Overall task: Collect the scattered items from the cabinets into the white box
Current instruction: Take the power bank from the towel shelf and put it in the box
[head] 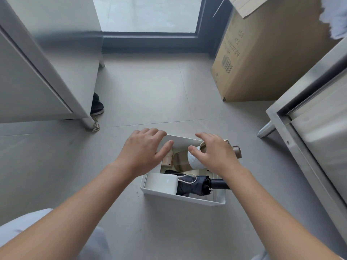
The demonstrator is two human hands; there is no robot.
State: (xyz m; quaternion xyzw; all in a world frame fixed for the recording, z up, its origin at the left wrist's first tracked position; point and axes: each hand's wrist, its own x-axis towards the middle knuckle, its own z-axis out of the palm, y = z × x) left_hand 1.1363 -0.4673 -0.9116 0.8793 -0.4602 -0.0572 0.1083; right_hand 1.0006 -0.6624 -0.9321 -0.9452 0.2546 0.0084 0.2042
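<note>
Here we hold both hands spread over the white box (180, 197), which sits on the tiled floor (150, 87) between two metal cabinets. Our left hand (144, 151) rests on its far left corner, fingers splayed, gripping nothing. Our right hand (216, 152) hovers open over a white cup (194, 160). Inside lie a white power bank (163, 182) and a folded dark umbrella (195, 184). A cardboard carton (266, 59) stands far right.

white box (180, 197) far rim: under hands | shoe (97, 106): half behind cabinet (47, 72)
</note>
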